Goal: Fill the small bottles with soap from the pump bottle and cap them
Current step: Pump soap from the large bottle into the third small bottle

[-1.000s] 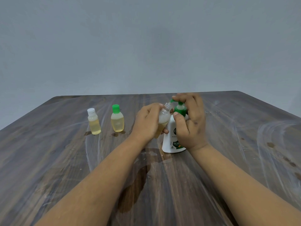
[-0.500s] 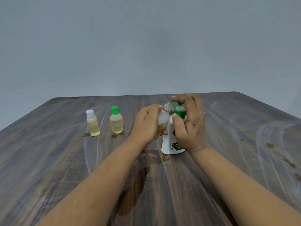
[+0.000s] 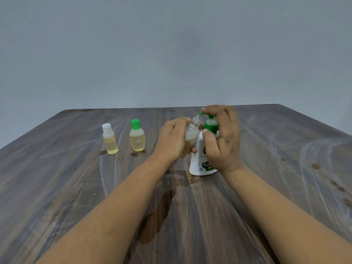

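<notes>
A white pump bottle [image 3: 198,161] with a green pump head [image 3: 210,125] stands on the table's middle. My right hand [image 3: 222,141] wraps its neck, fingers over the pump top. My left hand [image 3: 172,141] holds a small clear uncapped bottle [image 3: 192,133], tilted, its mouth just under the green spout; yellowish soap fills its lower part. Two capped small bottles of yellow soap stand to the left: one with a white cap [image 3: 109,139], one with a green cap [image 3: 137,135].
The dark wooden table [image 3: 285,168] carries wet stains near the middle [image 3: 158,212] and small spots at the right [image 3: 315,166]. A plain grey wall rises behind the far edge.
The pump head has risen a little under my right hand's fingers. My left hand keeps the small bottle at the spout. The capped bottles have not moved.
</notes>
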A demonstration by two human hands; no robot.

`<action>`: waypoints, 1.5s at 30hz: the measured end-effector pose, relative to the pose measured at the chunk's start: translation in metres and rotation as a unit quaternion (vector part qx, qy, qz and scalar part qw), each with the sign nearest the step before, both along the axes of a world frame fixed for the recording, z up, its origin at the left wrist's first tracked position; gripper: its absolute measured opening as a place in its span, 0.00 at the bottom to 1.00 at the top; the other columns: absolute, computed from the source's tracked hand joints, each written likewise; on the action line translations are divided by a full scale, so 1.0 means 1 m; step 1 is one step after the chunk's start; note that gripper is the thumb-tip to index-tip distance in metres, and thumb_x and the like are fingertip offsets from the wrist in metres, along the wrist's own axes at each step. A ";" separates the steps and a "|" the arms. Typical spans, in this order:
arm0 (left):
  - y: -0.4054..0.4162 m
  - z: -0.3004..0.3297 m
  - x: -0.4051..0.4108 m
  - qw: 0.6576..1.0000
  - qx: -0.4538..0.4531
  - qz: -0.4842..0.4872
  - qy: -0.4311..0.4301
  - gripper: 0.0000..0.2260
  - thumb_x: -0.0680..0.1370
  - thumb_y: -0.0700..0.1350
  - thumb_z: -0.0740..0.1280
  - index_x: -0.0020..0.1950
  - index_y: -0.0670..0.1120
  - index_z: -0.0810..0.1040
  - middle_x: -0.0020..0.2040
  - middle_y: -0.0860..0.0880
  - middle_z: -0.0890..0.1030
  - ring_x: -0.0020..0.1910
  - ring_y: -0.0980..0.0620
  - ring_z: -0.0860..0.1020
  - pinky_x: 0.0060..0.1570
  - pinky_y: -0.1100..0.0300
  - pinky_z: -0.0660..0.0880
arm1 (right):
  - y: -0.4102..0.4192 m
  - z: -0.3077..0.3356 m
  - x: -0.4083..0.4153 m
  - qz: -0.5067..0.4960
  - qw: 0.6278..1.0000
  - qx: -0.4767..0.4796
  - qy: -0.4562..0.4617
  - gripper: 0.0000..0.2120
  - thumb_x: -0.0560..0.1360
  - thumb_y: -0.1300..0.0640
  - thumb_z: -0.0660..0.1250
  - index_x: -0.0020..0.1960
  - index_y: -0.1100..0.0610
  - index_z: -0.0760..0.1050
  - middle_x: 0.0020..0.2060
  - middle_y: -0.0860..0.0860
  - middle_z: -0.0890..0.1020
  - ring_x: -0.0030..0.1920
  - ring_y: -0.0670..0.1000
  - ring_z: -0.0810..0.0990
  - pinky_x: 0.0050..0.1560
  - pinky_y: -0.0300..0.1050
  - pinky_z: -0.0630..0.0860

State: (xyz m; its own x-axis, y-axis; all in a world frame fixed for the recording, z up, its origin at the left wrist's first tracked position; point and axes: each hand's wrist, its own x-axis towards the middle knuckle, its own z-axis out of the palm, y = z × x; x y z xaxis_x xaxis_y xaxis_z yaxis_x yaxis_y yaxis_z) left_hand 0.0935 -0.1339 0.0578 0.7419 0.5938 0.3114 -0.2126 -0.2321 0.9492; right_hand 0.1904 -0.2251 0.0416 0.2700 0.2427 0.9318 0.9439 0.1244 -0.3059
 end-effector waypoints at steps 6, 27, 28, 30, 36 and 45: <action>0.000 -0.001 0.000 1.000 -0.003 0.003 -0.002 0.17 0.83 0.43 0.56 0.46 0.33 0.78 0.35 0.39 0.78 0.29 0.40 0.78 0.30 0.56 0.75 | 0.005 0.002 0.002 -0.014 0.999 0.030 0.017 0.11 0.68 0.62 0.60 0.45 0.63 0.79 0.44 0.52 0.77 0.47 0.56 0.77 0.44 0.51 0.75; -0.002 0.002 -0.001 1.000 -0.011 0.004 0.002 0.17 0.83 0.43 0.56 0.46 0.36 0.80 0.36 0.41 0.81 0.28 0.41 0.78 0.32 0.55 0.76 | -0.001 0.000 -0.004 -0.001 1.000 0.003 -0.009 0.19 0.67 0.58 0.60 0.55 0.66 0.75 0.52 0.52 0.73 0.53 0.55 0.75 0.52 0.42 0.72; -0.002 0.002 -0.001 1.000 -0.009 0.004 0.001 0.17 0.82 0.43 0.56 0.46 0.37 0.80 0.36 0.42 0.81 0.28 0.41 0.78 0.32 0.55 0.75 | -0.001 0.001 -0.004 -0.001 1.000 0.001 -0.008 0.20 0.67 0.58 0.60 0.56 0.66 0.75 0.53 0.52 0.73 0.54 0.55 0.75 0.53 0.42 0.72; -0.002 0.002 -0.001 1.000 -0.009 0.006 0.000 0.17 0.82 0.43 0.56 0.45 0.37 0.80 0.37 0.41 0.82 0.28 0.41 0.79 0.31 0.55 0.75 | 0.000 0.001 -0.003 0.000 1.000 0.005 0.001 0.19 0.67 0.59 0.60 0.55 0.65 0.75 0.52 0.50 0.73 0.53 0.55 0.75 0.53 0.42 0.72; -0.002 0.002 -0.001 1.000 -0.016 0.002 -0.004 0.16 0.83 0.43 0.56 0.43 0.38 0.79 0.36 0.39 0.79 0.29 0.40 0.78 0.28 0.57 0.75 | 0.004 0.003 -0.002 -0.011 0.998 0.034 0.044 0.09 0.67 0.65 0.62 0.45 0.64 0.77 0.45 0.50 0.75 0.46 0.53 0.76 0.46 0.41 0.72; -0.002 0.002 -0.002 1.000 -0.011 0.000 -0.005 0.17 0.83 0.43 0.56 0.47 0.36 0.81 0.43 0.34 0.82 0.28 0.42 0.78 0.29 0.56 0.76 | -0.001 0.002 -0.005 0.001 1.000 0.000 0.017 0.18 0.66 0.60 0.60 0.54 0.64 0.76 0.50 0.53 0.75 0.51 0.53 0.75 0.51 0.39 0.71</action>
